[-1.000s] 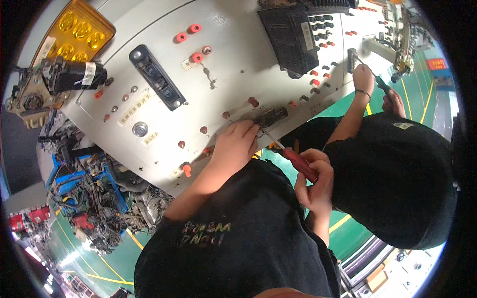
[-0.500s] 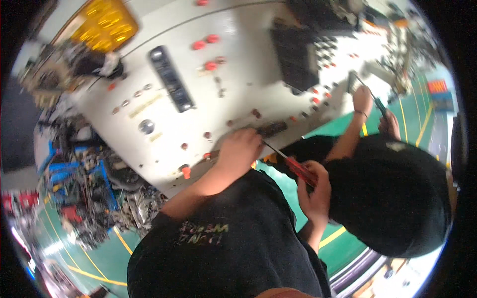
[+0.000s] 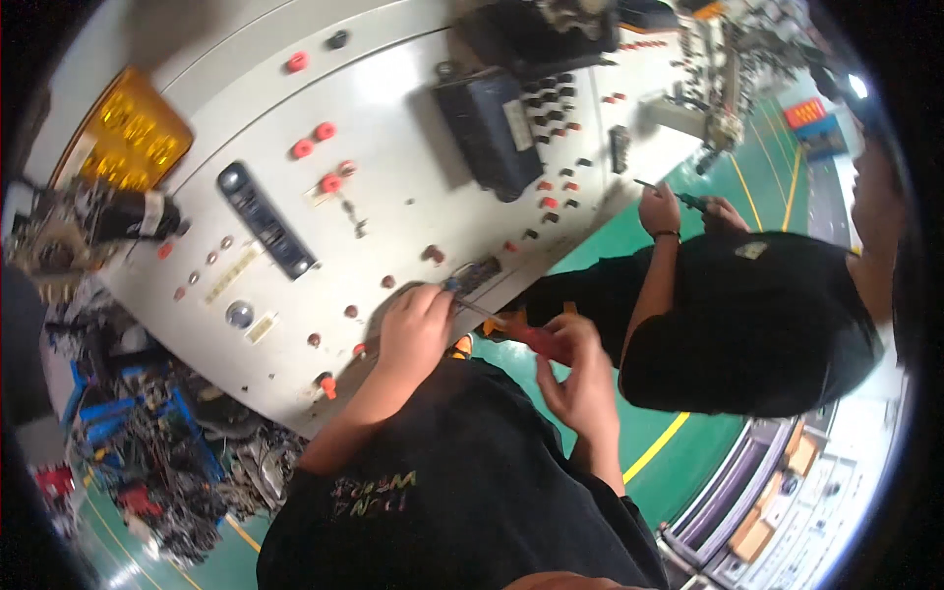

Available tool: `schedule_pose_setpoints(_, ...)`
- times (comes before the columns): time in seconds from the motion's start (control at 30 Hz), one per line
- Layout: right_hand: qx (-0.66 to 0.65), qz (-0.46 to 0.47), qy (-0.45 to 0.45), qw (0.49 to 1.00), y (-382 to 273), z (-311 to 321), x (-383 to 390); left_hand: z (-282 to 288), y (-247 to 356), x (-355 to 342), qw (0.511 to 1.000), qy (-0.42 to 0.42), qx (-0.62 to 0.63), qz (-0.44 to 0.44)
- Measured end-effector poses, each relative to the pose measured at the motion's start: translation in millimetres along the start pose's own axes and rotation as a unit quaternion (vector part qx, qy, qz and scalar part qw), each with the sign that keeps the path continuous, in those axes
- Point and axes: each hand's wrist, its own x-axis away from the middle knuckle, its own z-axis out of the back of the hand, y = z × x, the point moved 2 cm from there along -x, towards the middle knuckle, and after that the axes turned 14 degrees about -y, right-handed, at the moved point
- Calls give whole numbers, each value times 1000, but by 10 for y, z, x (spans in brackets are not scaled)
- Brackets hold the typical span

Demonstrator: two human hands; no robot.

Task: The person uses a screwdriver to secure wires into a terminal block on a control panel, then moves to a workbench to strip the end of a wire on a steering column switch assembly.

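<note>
My right hand [image 3: 582, 379] holds a screwdriver [image 3: 536, 338] by its red handle, which is smeared by motion; the thumb stands away from it. The thin metal shaft points up and left toward the fingertips of my left hand [image 3: 413, 329]. Those fingers are pinched together at the front edge of a pale panel [image 3: 334, 256], by the shaft's tip. A small bluish bit shows there, but what the fingers hold is hidden. Just beyond them a dark narrow part [image 3: 477, 277] lies on the panel.
A co-worker [image 3: 752, 320] at the right holds a green-handled screwdriver [image 3: 692, 202]. On the panel are a black switch strip [image 3: 265, 221], a black box [image 3: 490, 133] and red knobs [image 3: 303, 148]. An amber lamp [image 3: 133, 133] is at upper left, tangled scrap parts [image 3: 167, 442] at lower left.
The view has shifted, so the panel sits further left and lower. My hands stay at the panel's front edge with the screwdriver. My right thumb has come away from the handle.
</note>
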Motion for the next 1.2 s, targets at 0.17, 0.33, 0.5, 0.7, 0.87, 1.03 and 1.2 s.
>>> schedule_pose_setpoints(0.17, 148, -44, 8, 988, -163, -203, 69, -28, 4, -45, 1000, 3, 5, -11)
schedule_pose_setpoints(0.33, 54, 70, 84, 993, -288, -164, -19, -73, -16, -29, 1000, -6, -8, -20)
schedule_pose_setpoints(0.5, 164, 81, 126, 975, -237, -255, -33, -107, -5, -43, 1000, 3, 1, -17)
schedule_pose_setpoints(0.7, 122, 38, 100, 987, -489, 2, -194, -120, -5, -64, 998, 34, 16, -51)
schedule_pose_setpoints(0.87, 155, 103, 39, 982, -409, -41, -46, -86, 35, -73, 999, 20, 4, -44)
schedule_pose_setpoints(1.03, 174, -18, -10, 985, -425, -23, -84, -101, -32, -82, 995, 56, -18, -80)
schedule_pose_setpoints(1.2, 97, 79, 23, 992, -548, 54, -54, -88, -52, -35, 997, 27, -20, -70)
